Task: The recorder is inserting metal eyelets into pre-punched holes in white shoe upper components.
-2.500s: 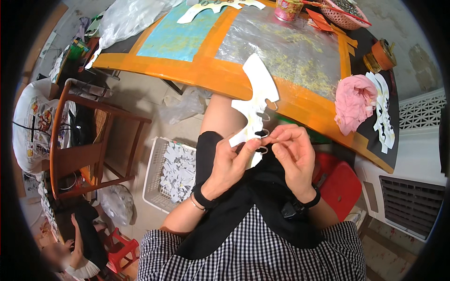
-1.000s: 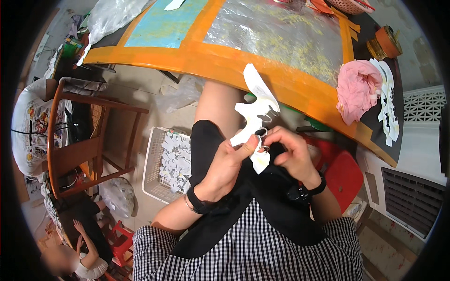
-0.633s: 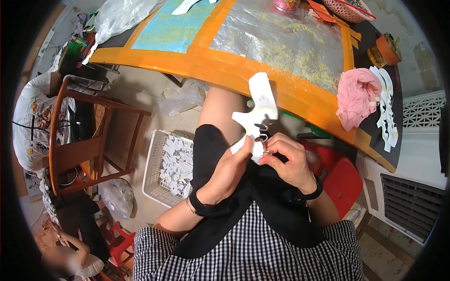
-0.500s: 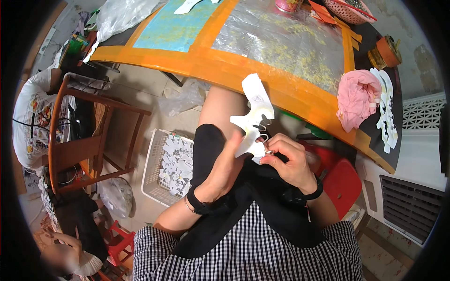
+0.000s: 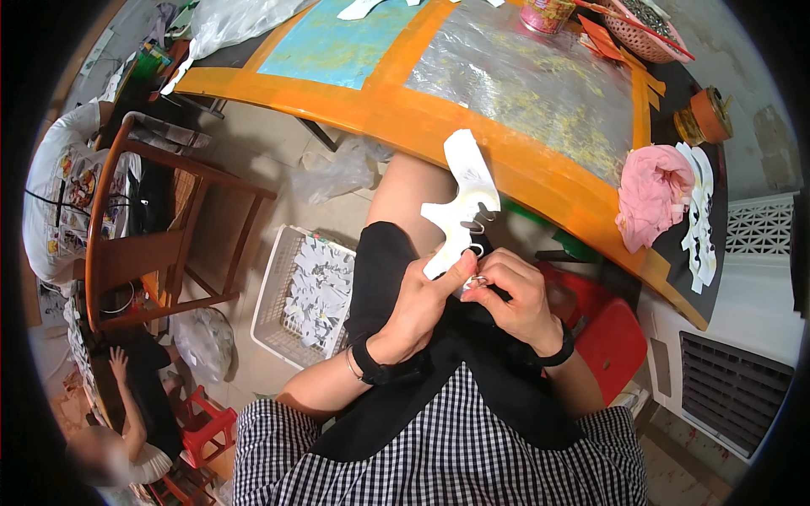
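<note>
Below orange table (image 5: pixel 506 160): left hand (image 5: pixel 422 299) pinches white cutout (image 5: pixel 462 207); right hand (image 5: pixel 515 295) curled.

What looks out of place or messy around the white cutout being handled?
Little stands out. The left hand and right hand grip the white cardboard cutout over the lap. A crumpled clear plastic bag lies on the floor beneath the orange-edged table.

The white cut-out (image 5: pixel 462 202) now stands upright, raised from its earlier tilt; left hand (image 5: pixel 419 304) and right hand (image 5: pixel 512 295) sit closer together.
</note>
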`<action>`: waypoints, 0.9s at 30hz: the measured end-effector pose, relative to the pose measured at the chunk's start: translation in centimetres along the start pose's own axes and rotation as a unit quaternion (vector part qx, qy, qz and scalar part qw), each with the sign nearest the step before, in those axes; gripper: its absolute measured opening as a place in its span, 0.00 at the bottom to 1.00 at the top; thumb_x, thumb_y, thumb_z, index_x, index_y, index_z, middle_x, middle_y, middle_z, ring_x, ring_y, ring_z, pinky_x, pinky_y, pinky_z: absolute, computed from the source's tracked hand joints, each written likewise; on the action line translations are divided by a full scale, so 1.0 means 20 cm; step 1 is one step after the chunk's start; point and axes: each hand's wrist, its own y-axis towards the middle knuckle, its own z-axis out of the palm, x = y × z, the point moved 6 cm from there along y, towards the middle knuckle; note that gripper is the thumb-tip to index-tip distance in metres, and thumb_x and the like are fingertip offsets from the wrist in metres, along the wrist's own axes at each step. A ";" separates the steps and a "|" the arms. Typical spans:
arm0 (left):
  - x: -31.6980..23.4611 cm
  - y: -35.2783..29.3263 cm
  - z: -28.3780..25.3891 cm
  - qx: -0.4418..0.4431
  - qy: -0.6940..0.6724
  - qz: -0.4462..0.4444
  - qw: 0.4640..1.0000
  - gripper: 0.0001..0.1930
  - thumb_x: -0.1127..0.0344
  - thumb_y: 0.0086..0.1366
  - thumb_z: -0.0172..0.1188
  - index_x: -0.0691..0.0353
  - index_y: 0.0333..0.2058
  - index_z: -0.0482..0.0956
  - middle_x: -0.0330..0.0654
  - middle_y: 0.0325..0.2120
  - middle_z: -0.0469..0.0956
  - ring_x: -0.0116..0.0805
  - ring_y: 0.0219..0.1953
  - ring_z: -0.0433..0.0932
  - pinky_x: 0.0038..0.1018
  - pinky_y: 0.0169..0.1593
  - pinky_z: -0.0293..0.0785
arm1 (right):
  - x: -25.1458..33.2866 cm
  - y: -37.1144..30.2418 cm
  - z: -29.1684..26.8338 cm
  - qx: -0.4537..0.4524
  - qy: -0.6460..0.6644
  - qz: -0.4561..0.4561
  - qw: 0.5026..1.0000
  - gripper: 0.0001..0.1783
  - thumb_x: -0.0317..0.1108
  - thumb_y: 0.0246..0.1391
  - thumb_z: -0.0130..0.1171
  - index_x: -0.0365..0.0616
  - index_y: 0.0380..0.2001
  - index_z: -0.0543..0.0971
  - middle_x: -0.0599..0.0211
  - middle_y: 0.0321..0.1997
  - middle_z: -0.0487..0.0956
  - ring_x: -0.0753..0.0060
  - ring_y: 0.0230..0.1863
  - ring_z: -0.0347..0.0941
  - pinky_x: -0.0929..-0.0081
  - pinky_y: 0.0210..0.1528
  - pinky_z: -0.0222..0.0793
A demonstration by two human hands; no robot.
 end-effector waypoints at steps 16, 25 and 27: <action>-0.09 0.01 0.01 0.014 -0.005 -0.019 1.000 0.24 0.51 0.79 0.49 0.69 0.41 0.82 0.33 0.43 0.75 0.22 0.43 0.70 0.23 0.52 0.64 | -0.07 -0.03 -0.06 -0.015 0.065 0.082 0.994 0.14 0.32 0.52 0.73 0.34 0.31 0.78 0.58 0.32 0.79 0.59 0.34 0.77 0.70 0.39 0.72; -0.18 -0.04 0.01 -0.009 0.322 0.225 0.919 0.13 0.63 0.75 0.54 0.67 0.36 0.80 0.47 0.29 0.71 0.40 0.34 0.71 0.34 0.40 0.68 | -0.04 -0.02 -0.05 -0.018 0.202 0.162 0.966 0.13 0.34 0.62 0.66 0.33 0.37 0.77 0.64 0.35 0.78 0.72 0.35 0.76 0.76 0.40 0.71; -0.16 -0.06 0.02 0.001 0.358 0.227 0.906 0.13 0.64 0.75 0.54 0.67 0.35 0.79 0.47 0.29 0.71 0.41 0.34 0.71 0.35 0.40 0.68 | -0.06 -0.02 -0.02 -0.028 0.245 0.206 0.947 0.09 0.28 0.59 0.66 0.34 0.33 0.75 0.65 0.32 0.76 0.75 0.33 0.73 0.78 0.37 0.69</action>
